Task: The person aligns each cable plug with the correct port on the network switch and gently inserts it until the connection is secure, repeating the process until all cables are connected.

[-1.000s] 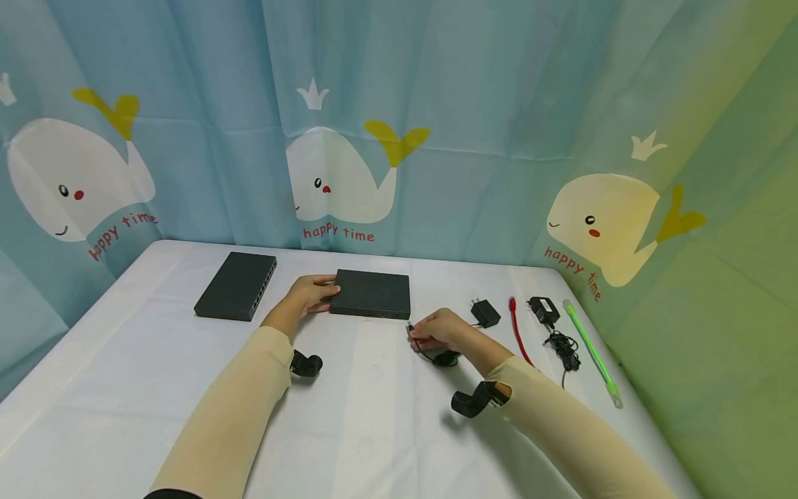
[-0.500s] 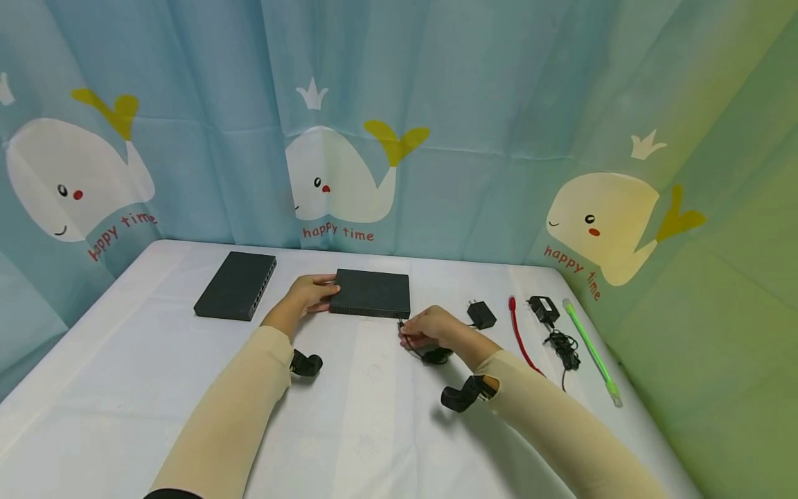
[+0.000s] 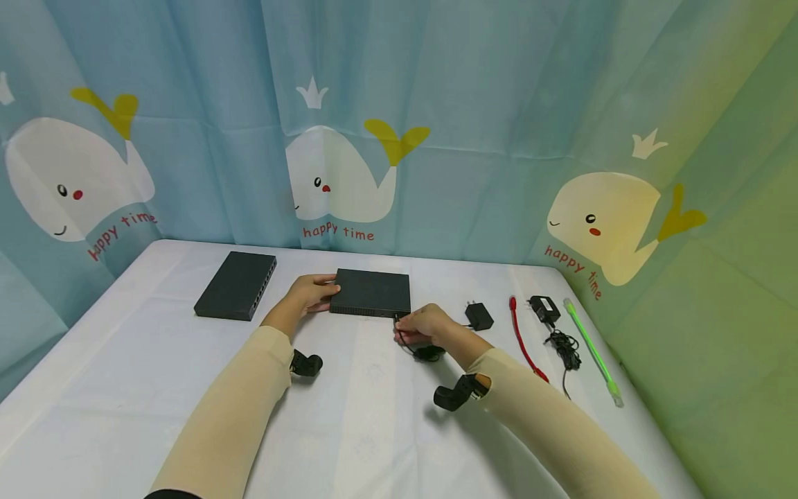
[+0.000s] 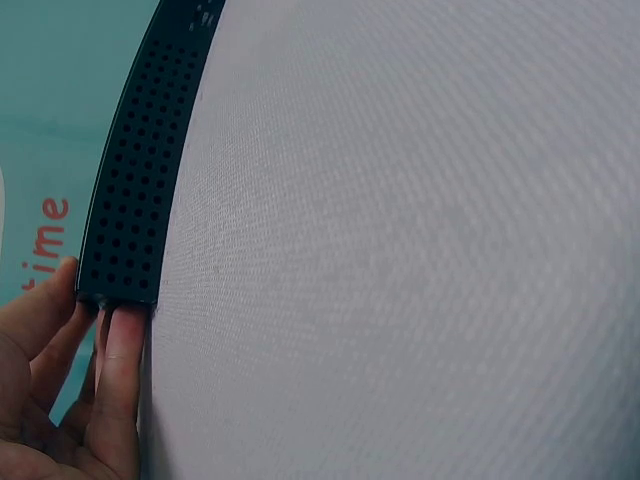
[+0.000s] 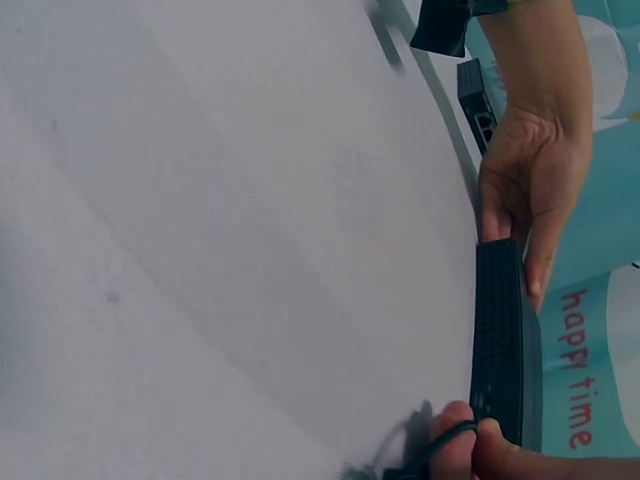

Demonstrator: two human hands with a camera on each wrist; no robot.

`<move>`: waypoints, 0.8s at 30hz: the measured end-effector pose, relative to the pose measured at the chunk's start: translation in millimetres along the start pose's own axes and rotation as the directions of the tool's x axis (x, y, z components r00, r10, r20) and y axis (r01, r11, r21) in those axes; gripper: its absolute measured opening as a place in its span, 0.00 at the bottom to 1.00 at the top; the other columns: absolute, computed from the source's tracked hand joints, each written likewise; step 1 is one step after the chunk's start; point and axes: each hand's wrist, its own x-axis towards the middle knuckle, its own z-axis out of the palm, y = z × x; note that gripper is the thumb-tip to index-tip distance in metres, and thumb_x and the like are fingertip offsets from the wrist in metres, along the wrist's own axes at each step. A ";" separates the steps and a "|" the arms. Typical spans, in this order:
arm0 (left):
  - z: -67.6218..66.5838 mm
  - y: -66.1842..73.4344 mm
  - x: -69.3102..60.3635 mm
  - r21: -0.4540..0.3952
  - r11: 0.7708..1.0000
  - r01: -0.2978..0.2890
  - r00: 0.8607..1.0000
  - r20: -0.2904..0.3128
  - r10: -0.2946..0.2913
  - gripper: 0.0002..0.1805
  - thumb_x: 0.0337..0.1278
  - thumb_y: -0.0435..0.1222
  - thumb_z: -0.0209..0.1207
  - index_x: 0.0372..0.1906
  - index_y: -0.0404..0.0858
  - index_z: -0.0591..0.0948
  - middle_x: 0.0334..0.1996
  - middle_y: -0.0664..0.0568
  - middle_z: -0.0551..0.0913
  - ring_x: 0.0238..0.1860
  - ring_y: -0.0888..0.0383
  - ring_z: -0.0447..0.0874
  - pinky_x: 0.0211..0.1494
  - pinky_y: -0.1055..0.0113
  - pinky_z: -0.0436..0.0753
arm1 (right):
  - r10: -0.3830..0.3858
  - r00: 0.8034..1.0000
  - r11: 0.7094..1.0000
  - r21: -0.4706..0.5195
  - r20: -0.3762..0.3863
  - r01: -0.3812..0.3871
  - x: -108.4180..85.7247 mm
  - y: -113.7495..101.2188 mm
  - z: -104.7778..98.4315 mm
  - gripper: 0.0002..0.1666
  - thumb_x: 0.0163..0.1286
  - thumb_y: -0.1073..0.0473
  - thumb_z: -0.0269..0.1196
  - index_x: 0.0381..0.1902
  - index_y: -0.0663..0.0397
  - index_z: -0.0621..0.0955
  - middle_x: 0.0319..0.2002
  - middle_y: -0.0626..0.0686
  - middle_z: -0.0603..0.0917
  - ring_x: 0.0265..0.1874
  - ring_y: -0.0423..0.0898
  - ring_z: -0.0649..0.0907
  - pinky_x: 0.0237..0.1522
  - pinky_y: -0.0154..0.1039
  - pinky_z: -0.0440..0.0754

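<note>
My left hand (image 3: 307, 293) holds the left end of a flat black network switch (image 3: 370, 291), thumb on its top edge and fingers against its side. The perforated face of the switch (image 4: 140, 180) fills the upper left of the left wrist view. In my right hand (image 3: 424, 326) a thin black power cable (image 5: 430, 450) is pinched near its plug. That plug (image 3: 395, 320) meets the near face of the switch, toward its right end; fingers hide how far in it sits. Below the right hand lies the cable's dark coil (image 3: 430, 353), near a black power adapter (image 3: 479, 316).
A second black network switch (image 3: 235, 285), ports along its right side, lies at left. To the right are a red network cable (image 3: 522, 339), another adapter (image 3: 544, 310) with bundled cord (image 3: 566, 348), and a green cable (image 3: 592, 352). A curtain (image 3: 486, 208) hangs behind the table.
My right hand has moved left with the plug, up to the switch's near face. The coil and adapter have shifted slightly left with it. My left hand and the switch have stayed put.
</note>
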 end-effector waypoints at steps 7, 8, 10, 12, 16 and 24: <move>-3.9 -0.1 1.5 0.009 1.000 -0.006 1.000 -0.006 0.006 0.29 0.65 0.39 0.63 0.70 0.45 0.72 0.67 0.42 0.73 0.59 0.51 0.80 0.51 0.66 0.86 | -0.027 0.998 0.999 0.029 -0.050 0.028 -1.9 1.4 4.0 0.08 0.67 0.69 0.64 0.39 0.72 0.85 0.20 0.52 0.86 0.19 0.40 0.85 0.22 0.26 0.83; -4.2 0.3 0.8 0.012 1.000 -0.005 1.000 -0.005 0.005 0.29 0.65 0.39 0.63 0.70 0.45 0.73 0.67 0.42 0.73 0.59 0.52 0.80 0.51 0.66 0.86 | -0.024 0.998 0.999 0.034 -0.051 0.026 -2.1 1.5 4.3 0.08 0.67 0.69 0.64 0.39 0.73 0.84 0.21 0.52 0.86 0.19 0.40 0.85 0.23 0.26 0.83; -3.9 0.6 -0.3 0.010 1.000 -0.006 1.000 -0.003 0.006 0.29 0.65 0.39 0.63 0.70 0.45 0.72 0.67 0.42 0.73 0.59 0.51 0.80 0.52 0.65 0.86 | -0.013 0.998 0.999 0.048 -0.057 0.016 -2.3 1.3 4.4 0.09 0.66 0.70 0.65 0.41 0.74 0.83 0.20 0.52 0.86 0.19 0.41 0.85 0.23 0.26 0.84; -2.9 1.0 -1.5 0.007 1.000 -0.002 1.000 -0.002 0.002 0.29 0.66 0.38 0.61 0.71 0.45 0.71 0.68 0.42 0.72 0.62 0.50 0.77 0.55 0.65 0.85 | -0.005 0.997 0.998 0.057 -0.073 0.009 -2.2 0.9 3.8 0.13 0.65 0.71 0.65 0.46 0.75 0.79 0.20 0.52 0.85 0.18 0.40 0.85 0.22 0.26 0.83; -1.7 1.9 -3.2 0.009 1.000 -0.008 1.000 -0.005 0.008 0.29 0.68 0.37 0.60 0.72 0.44 0.70 0.69 0.42 0.70 0.65 0.48 0.75 0.54 0.65 0.85 | 0.005 0.996 0.995 0.098 -0.092 0.004 -1.2 -0.2 1.6 0.26 0.63 0.73 0.66 0.56 0.69 0.68 0.20 0.53 0.85 0.17 0.41 0.85 0.21 0.27 0.84; 0.1 4.4 -1.4 0.067 0.998 -0.005 1.000 -0.005 0.005 0.28 0.68 0.37 0.60 0.71 0.41 0.71 0.66 0.40 0.72 0.55 0.52 0.80 0.42 0.70 0.87 | 0.003 0.996 0.990 0.138 -0.093 0.010 -1.7 1.1 0.7 0.32 0.62 0.76 0.65 0.61 0.68 0.64 0.25 0.56 0.87 0.19 0.43 0.86 0.22 0.29 0.85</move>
